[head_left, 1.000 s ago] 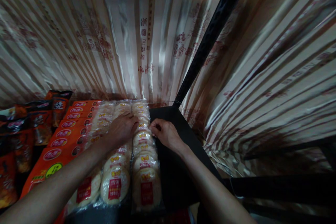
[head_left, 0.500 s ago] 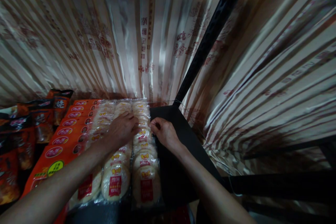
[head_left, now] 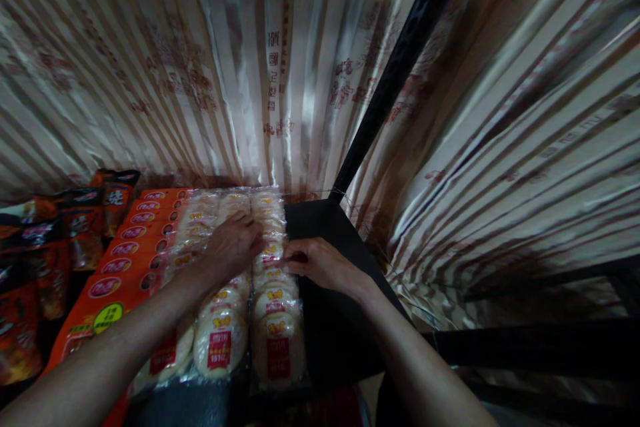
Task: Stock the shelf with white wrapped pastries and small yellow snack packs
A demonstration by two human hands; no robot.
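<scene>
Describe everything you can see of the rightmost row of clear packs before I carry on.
The rightmost row of clear packs runs front to back on the black shelf, its packs overlapping. The wrapping looks like shiny, crinkled plastic; pale, round, flat pieces show through, with yellow lettering and red labels. The front pack shows most fully. The left hand is at the row's left edge, the right hand's fingertips at its right; firm contact cannot be told.

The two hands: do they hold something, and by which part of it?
It cannot be told: the right hand is at the right edge of the rightmost packet row, the left hand at its left; no clear grip shows.
</scene>
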